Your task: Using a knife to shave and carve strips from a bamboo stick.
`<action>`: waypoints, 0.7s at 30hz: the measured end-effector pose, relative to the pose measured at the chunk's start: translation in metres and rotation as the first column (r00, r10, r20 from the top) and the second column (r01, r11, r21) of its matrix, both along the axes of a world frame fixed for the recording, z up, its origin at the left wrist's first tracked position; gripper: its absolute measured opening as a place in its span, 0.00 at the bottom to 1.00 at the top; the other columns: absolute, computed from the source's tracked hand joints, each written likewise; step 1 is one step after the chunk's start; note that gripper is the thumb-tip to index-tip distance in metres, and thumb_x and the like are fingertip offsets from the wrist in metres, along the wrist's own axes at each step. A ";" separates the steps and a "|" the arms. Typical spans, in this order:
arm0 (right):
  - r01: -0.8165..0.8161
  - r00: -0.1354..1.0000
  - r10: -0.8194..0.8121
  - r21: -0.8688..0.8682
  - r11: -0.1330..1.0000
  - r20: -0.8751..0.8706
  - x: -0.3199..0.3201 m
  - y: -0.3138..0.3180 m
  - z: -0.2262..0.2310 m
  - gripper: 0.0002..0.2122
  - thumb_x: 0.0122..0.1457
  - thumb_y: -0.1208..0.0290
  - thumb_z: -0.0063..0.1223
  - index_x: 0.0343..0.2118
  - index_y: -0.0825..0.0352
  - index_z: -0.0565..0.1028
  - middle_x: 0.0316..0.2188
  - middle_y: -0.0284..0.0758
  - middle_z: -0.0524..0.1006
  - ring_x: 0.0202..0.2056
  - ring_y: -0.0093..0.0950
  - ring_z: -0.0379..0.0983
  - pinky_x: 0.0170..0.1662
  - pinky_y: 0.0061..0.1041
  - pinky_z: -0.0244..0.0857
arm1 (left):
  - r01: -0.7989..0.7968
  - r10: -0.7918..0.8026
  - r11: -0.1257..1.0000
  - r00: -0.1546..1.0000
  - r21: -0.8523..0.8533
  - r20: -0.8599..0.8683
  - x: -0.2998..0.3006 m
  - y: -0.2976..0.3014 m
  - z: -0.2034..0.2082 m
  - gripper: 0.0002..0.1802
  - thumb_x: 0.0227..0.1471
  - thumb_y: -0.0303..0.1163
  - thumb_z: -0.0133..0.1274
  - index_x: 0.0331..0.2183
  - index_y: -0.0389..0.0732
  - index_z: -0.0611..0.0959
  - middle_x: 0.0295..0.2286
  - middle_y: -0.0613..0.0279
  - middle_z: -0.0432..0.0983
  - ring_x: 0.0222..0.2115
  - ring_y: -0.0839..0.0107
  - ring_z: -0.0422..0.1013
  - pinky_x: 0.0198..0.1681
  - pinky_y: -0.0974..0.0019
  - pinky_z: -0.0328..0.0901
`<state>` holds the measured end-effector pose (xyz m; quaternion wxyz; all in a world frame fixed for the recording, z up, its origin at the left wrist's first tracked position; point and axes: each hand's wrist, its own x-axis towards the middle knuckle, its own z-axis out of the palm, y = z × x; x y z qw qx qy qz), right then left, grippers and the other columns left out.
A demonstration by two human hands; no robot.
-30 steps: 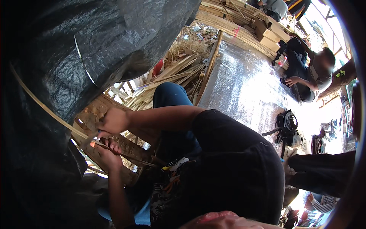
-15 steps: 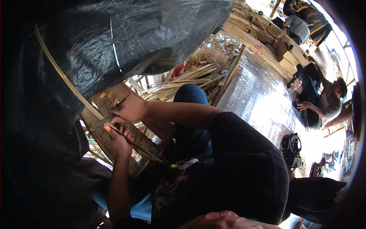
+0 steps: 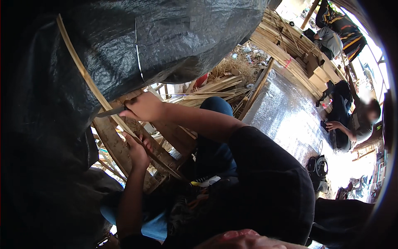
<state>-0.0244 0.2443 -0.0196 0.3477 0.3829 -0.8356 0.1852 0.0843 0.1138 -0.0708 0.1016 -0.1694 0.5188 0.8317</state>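
Note:
A long, thin bamboo strip (image 3: 81, 68) runs slantwise from the far left down toward my lap, bending slightly. My left hand (image 3: 137, 150) is closed round it, partway along its near half. Farther up, my right hand (image 3: 146, 106) grips the dark handle of a knife (image 3: 109, 112). The blade lies across the strip, touching it or nearly so. Beneath both hands are worn wooden planks (image 3: 112, 135). The strip's near end passes low by my legs, where dark clothing makes it hard to follow.
A black tarpaulin (image 3: 178, 41) hangs close ahead and to the left. Split strips (image 3: 219, 85) lie heaped beyond my knee. Rightward, a silvery ground sheet (image 3: 282, 112) stretches toward a seated person (image 3: 360, 120). A black round-framed device (image 3: 319, 167) stands nearer. A yellow-and-white item (image 3: 206, 181) lies near my lap.
My right hand and the knife have moved up the strip, away from my left hand, and the blade now shows clearly. The whole view has shifted slightly.

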 end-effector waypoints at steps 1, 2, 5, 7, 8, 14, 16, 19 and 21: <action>0.027 0.998 -0.027 0.001 1.000 0.063 0.003 -0.002 -0.007 0.24 0.61 0.46 0.45 0.22 0.65 0.74 0.15 0.38 0.73 0.17 0.40 0.73 0.21 0.36 0.66 | 0.030 -0.030 0.999 0.999 0.010 -0.031 0.001 -0.002 -0.002 0.37 0.53 0.75 0.29 0.25 0.48 0.63 0.15 0.71 0.55 0.15 0.75 0.54 0.19 0.69 0.52; 0.022 0.998 -0.023 0.004 1.000 0.061 0.007 -0.002 -0.017 0.24 0.61 0.46 0.45 0.22 0.65 0.74 0.15 0.38 0.73 0.17 0.40 0.73 0.21 0.36 0.66 | 0.026 -0.025 1.000 0.999 0.013 -0.032 0.002 -0.003 -0.002 0.37 0.53 0.75 0.29 0.25 0.48 0.63 0.15 0.71 0.55 0.15 0.75 0.54 0.19 0.69 0.52; -0.088 0.996 0.088 0.008 0.996 0.021 0.011 0.002 -0.028 0.24 0.60 0.46 0.47 0.21 0.65 0.74 0.16 0.38 0.73 0.19 0.40 0.74 0.23 0.36 0.67 | 0.053 -0.053 0.999 0.998 0.005 -0.043 0.001 -0.004 -0.003 0.37 0.52 0.76 0.30 0.25 0.48 0.63 0.15 0.71 0.55 0.15 0.75 0.54 0.18 0.69 0.51; -0.052 0.996 0.048 0.052 0.997 0.081 0.001 0.001 -0.015 0.23 0.59 0.46 0.48 0.22 0.65 0.75 0.16 0.39 0.73 0.20 0.40 0.74 0.24 0.35 0.68 | 0.009 -0.008 1.000 1.000 -0.022 0.027 -0.003 -0.003 -0.006 0.41 0.49 0.78 0.30 0.28 0.45 0.65 0.15 0.70 0.55 0.15 0.74 0.53 0.19 0.69 0.51; -0.050 0.995 0.045 0.050 0.998 0.085 -0.004 -0.001 -0.009 0.23 0.59 0.46 0.48 0.22 0.65 0.75 0.16 0.39 0.73 0.20 0.40 0.74 0.24 0.35 0.68 | 0.012 -0.011 1.000 0.999 -0.025 0.031 -0.003 -0.004 -0.006 0.41 0.49 0.78 0.30 0.28 0.45 0.65 0.15 0.70 0.55 0.15 0.74 0.53 0.19 0.69 0.51; -0.015 0.972 0.000 0.063 0.998 0.234 0.009 0.000 -0.016 0.27 0.61 0.43 0.41 0.21 0.65 0.76 0.13 0.41 0.73 0.17 0.42 0.74 0.22 0.39 0.68 | 0.027 -0.027 1.000 0.999 0.000 -0.017 -0.001 -0.001 -0.002 0.39 0.50 0.78 0.29 0.24 0.48 0.63 0.15 0.72 0.54 0.14 0.76 0.53 0.18 0.70 0.50; -0.048 0.988 0.037 0.071 0.996 0.150 0.007 0.004 -0.019 0.26 0.62 0.44 0.41 0.24 0.65 0.75 0.14 0.40 0.73 0.17 0.41 0.74 0.22 0.38 0.67 | 0.037 -0.037 0.999 0.999 0.011 -0.015 0.000 -0.005 -0.001 0.38 0.50 0.77 0.29 0.24 0.48 0.63 0.15 0.72 0.54 0.14 0.76 0.53 0.18 0.70 0.50; 0.010 0.993 -0.016 0.055 0.998 0.118 -0.021 -0.005 -0.005 0.25 0.63 0.45 0.39 0.27 0.64 0.76 0.18 0.43 0.75 0.21 0.39 0.76 0.22 0.40 0.67 | -0.049 0.051 0.998 0.995 -0.032 0.089 -0.002 -0.008 -0.003 0.41 0.48 0.80 0.28 0.26 0.47 0.64 0.15 0.71 0.55 0.14 0.75 0.53 0.17 0.69 0.50; 0.162 0.974 -0.186 0.172 0.972 0.131 -0.038 -0.003 0.017 0.27 0.64 0.44 0.37 0.23 0.64 0.75 0.12 0.39 0.73 0.16 0.39 0.74 0.19 0.38 0.65 | -0.029 0.030 1.000 0.995 -0.008 0.097 -0.011 -0.016 -0.044 0.39 0.52 0.76 0.27 0.27 0.46 0.66 0.15 0.70 0.58 0.13 0.76 0.55 0.15 0.70 0.51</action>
